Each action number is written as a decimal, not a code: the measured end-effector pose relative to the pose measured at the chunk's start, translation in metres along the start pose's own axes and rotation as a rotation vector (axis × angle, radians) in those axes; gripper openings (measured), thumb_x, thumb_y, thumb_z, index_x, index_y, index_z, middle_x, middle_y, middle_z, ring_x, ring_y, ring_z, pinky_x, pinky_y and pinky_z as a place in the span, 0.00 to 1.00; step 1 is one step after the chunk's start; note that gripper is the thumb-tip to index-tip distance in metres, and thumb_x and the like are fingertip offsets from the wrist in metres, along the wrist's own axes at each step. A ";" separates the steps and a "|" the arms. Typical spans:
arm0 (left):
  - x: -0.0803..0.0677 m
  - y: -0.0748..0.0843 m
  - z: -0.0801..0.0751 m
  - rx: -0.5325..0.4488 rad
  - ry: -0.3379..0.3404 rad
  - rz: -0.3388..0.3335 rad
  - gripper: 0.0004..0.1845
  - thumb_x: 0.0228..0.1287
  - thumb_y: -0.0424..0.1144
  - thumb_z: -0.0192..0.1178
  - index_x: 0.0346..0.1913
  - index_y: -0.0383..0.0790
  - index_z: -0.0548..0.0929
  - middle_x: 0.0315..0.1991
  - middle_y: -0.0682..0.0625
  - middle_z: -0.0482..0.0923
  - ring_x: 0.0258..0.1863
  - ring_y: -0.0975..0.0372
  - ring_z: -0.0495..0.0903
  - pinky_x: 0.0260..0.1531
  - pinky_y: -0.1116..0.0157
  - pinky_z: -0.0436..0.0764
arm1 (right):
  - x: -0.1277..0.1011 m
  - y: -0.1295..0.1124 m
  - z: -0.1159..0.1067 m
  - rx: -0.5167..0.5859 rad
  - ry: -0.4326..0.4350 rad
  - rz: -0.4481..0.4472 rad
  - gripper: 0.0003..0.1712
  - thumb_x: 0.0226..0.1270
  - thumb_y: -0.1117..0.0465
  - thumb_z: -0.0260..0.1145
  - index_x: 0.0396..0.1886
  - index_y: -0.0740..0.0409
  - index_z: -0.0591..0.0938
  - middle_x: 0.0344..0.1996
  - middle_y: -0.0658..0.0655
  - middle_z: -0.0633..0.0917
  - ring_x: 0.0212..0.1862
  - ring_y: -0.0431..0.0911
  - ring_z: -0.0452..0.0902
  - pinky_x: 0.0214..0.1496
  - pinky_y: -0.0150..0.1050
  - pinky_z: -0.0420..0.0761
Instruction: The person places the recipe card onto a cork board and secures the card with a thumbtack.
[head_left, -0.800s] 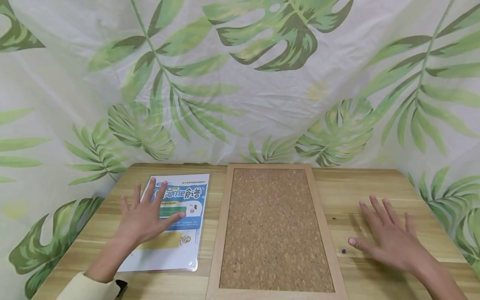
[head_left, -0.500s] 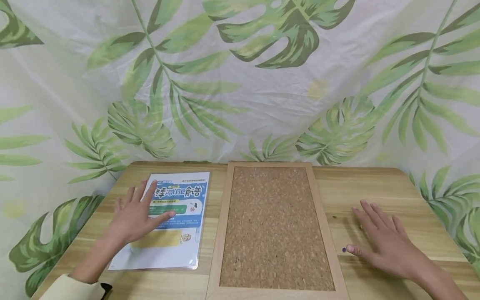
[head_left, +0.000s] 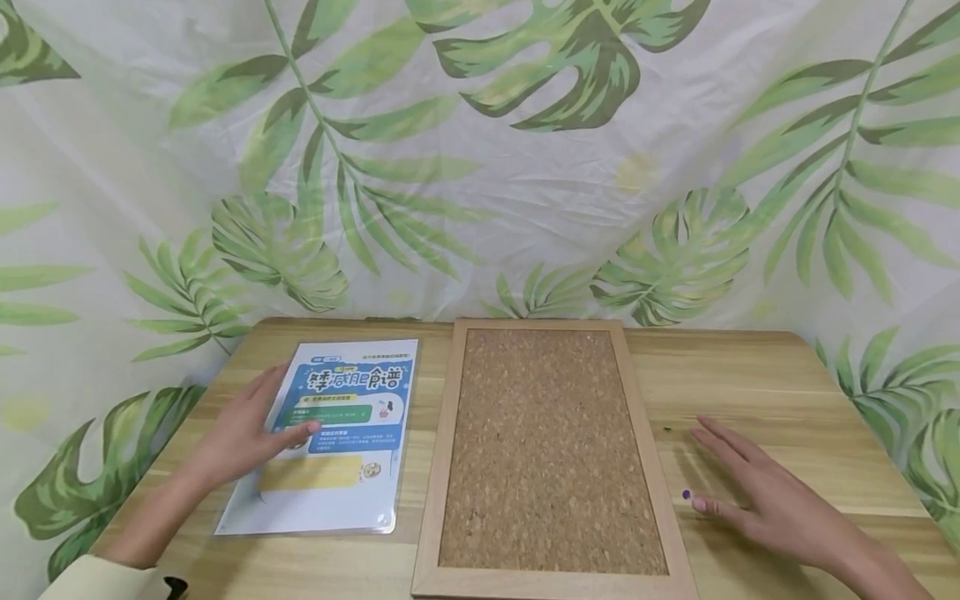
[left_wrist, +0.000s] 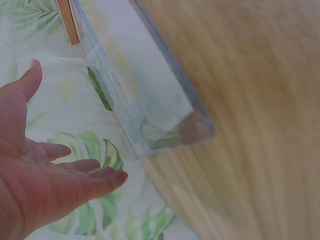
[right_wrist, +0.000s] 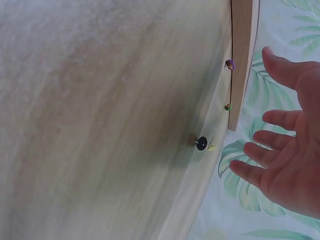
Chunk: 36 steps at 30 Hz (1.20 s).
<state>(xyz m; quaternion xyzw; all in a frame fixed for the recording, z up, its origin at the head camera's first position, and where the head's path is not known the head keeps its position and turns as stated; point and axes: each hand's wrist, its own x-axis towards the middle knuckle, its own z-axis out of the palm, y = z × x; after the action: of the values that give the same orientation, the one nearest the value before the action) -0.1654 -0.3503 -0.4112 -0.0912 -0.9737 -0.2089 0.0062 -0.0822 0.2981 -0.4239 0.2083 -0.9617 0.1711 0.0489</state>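
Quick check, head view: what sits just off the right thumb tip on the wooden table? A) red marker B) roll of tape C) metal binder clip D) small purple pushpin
D: a small purple pushpin lies on the wooden table right beside the thumb tip of the right hand, between it and the frame of the cork board.

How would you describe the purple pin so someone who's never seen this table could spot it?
Start at the cork board in the middle of the wooden table and go just past its right frame, near the front. The purple pin lies there at the right hand's thumb tip. It is the only purple one; the black pin and the green pin lie apart from it.
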 end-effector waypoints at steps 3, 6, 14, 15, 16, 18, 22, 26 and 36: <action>0.000 -0.007 -0.002 -0.036 -0.012 -0.021 0.60 0.59 0.62 0.66 0.78 0.30 0.45 0.72 0.21 0.53 0.66 0.26 0.59 0.57 0.29 0.64 | 0.000 -0.001 -0.001 -0.012 0.007 -0.006 0.47 0.60 0.40 0.71 0.75 0.50 0.66 0.73 0.58 0.67 0.67 0.60 0.69 0.72 0.32 0.60; 0.000 -0.016 -0.003 -0.099 -0.045 -0.077 0.59 0.62 0.62 0.64 0.78 0.29 0.43 0.70 0.20 0.54 0.64 0.25 0.61 0.56 0.31 0.68 | 0.001 -0.001 0.000 -0.016 0.025 -0.022 0.44 0.58 0.43 0.74 0.71 0.55 0.71 0.68 0.57 0.73 0.64 0.58 0.74 0.61 0.51 0.74; -0.003 -0.039 -0.006 -0.235 -0.080 -0.192 0.54 0.66 0.61 0.60 0.79 0.35 0.43 0.71 0.23 0.56 0.66 0.29 0.63 0.55 0.36 0.73 | 0.003 0.001 0.001 0.021 0.064 -0.074 0.37 0.52 0.53 0.80 0.62 0.56 0.78 0.58 0.51 0.81 0.52 0.50 0.82 0.48 0.48 0.83; -0.003 -0.042 -0.007 -0.251 -0.086 -0.201 0.54 0.66 0.61 0.60 0.80 0.35 0.42 0.71 0.23 0.56 0.66 0.29 0.63 0.56 0.37 0.73 | 0.003 0.002 0.001 0.036 0.066 -0.079 0.36 0.51 0.54 0.80 0.61 0.55 0.79 0.57 0.50 0.81 0.50 0.49 0.83 0.47 0.46 0.84; -0.003 -0.044 -0.008 -0.269 -0.089 -0.208 0.53 0.67 0.60 0.60 0.80 0.35 0.42 0.71 0.23 0.56 0.66 0.30 0.63 0.56 0.37 0.73 | 0.004 0.002 0.001 0.054 0.065 -0.084 0.35 0.51 0.55 0.80 0.60 0.55 0.79 0.56 0.50 0.82 0.49 0.48 0.83 0.45 0.44 0.84; -0.004 -0.048 -0.009 -0.284 -0.089 -0.212 0.53 0.68 0.59 0.59 0.79 0.34 0.42 0.71 0.23 0.57 0.66 0.30 0.64 0.56 0.37 0.73 | 0.004 0.003 0.002 0.082 0.061 -0.091 0.32 0.51 0.56 0.80 0.58 0.54 0.81 0.53 0.48 0.83 0.46 0.45 0.83 0.43 0.41 0.84; -0.004 -0.055 -0.011 -0.285 -0.086 -0.212 0.52 0.69 0.59 0.59 0.79 0.33 0.43 0.69 0.23 0.60 0.65 0.30 0.65 0.55 0.38 0.73 | 0.004 0.004 0.005 0.127 0.044 -0.094 0.25 0.52 0.59 0.80 0.52 0.52 0.83 0.48 0.46 0.85 0.44 0.40 0.83 0.41 0.36 0.84; -0.005 -0.059 -0.011 -0.285 -0.092 -0.211 0.52 0.69 0.58 0.59 0.79 0.32 0.43 0.69 0.23 0.61 0.65 0.30 0.65 0.55 0.37 0.74 | 0.004 0.004 0.007 0.160 0.017 -0.080 0.19 0.56 0.60 0.78 0.48 0.51 0.84 0.44 0.45 0.86 0.42 0.37 0.82 0.40 0.35 0.83; -0.005 -0.064 -0.013 -0.267 -0.128 -0.218 0.52 0.68 0.57 0.60 0.78 0.28 0.44 0.65 0.23 0.67 0.61 0.32 0.70 0.48 0.46 0.79 | 0.008 0.005 0.006 0.226 -0.069 -0.012 0.16 0.61 0.57 0.74 0.47 0.54 0.84 0.41 0.46 0.86 0.40 0.35 0.80 0.39 0.33 0.83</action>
<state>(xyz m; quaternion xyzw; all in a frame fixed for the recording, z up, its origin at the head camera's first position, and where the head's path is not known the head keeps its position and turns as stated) -0.1728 -0.4139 -0.4256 0.0018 -0.9399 -0.3293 -0.0905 -0.0917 0.2968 -0.4297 0.2237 -0.9363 0.2707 -0.0069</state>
